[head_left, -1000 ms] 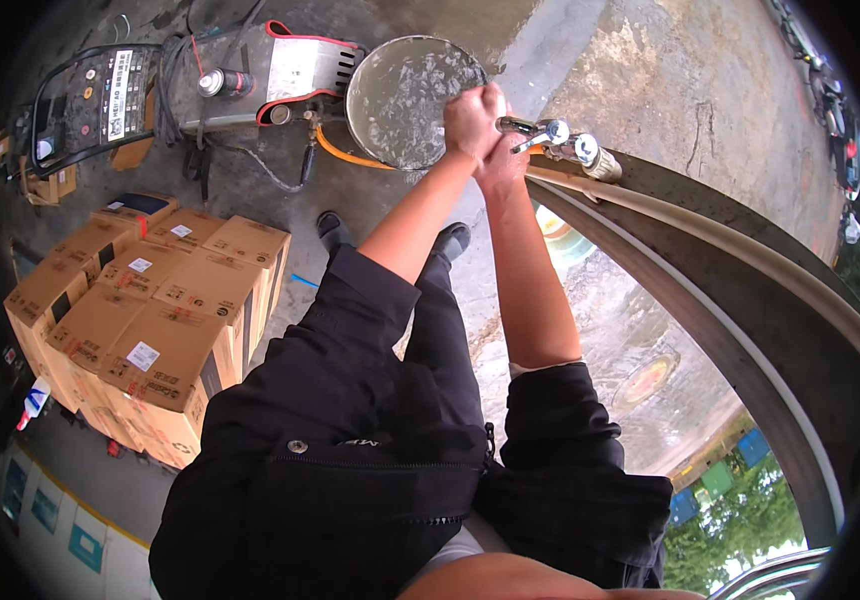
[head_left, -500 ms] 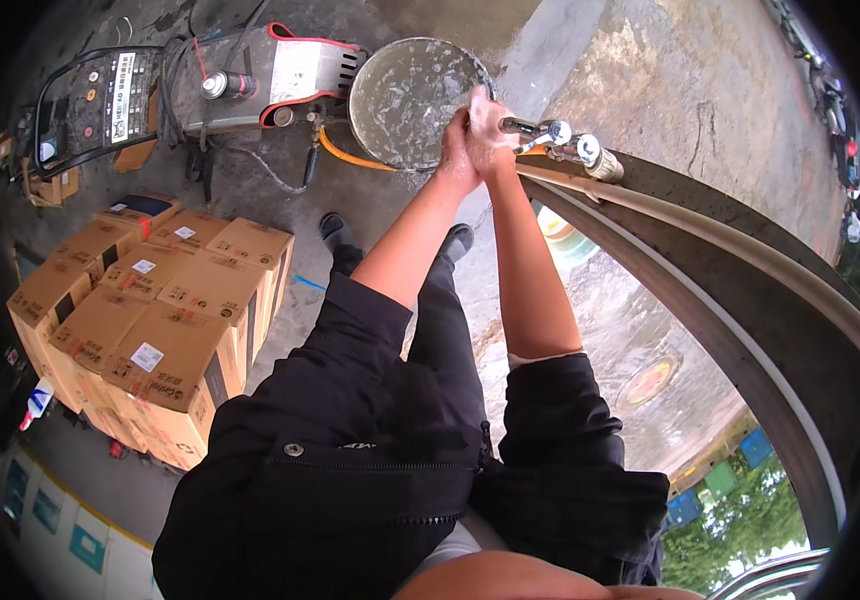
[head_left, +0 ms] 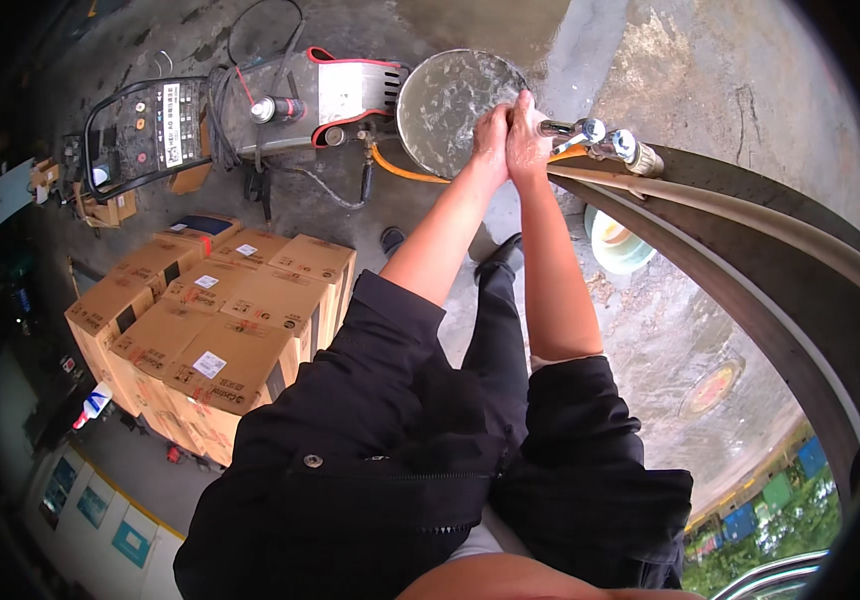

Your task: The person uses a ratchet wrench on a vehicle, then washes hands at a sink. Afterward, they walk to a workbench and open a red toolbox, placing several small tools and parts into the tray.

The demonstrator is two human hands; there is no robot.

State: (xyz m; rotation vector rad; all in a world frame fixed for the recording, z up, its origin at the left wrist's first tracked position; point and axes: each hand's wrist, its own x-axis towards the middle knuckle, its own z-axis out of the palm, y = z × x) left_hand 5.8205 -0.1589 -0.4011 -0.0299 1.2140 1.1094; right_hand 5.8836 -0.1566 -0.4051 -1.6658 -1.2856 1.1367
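Note:
Both my hands are together, palm against palm, over the near right rim of a round bucket (head_left: 440,95) of cloudy, rippling water. My left hand (head_left: 490,137) lies along the inner side of my right hand (head_left: 527,142), its fingers slightly bent and partly hidden. The fingers of my right hand are stretched forward. Wet skin shows on both, and neither holds an object. Just right of my right hand is a metal tap (head_left: 582,134), its spout close to the fingers. An orange hose (head_left: 405,170) curves below the bucket.
A pressure-washer-like machine (head_left: 355,90) stands left of the bucket, with a spray can (head_left: 277,110) on it. Stacked cardboard boxes (head_left: 220,310) fill the left. A curved beam with a pipe (head_left: 730,205) runs down the right, and a pale basin (head_left: 622,243) sits beyond it.
White foam on my right hand has mostly gone. My left hand has shifted up along the right one. The whole scene sits further right and slightly lower in view.

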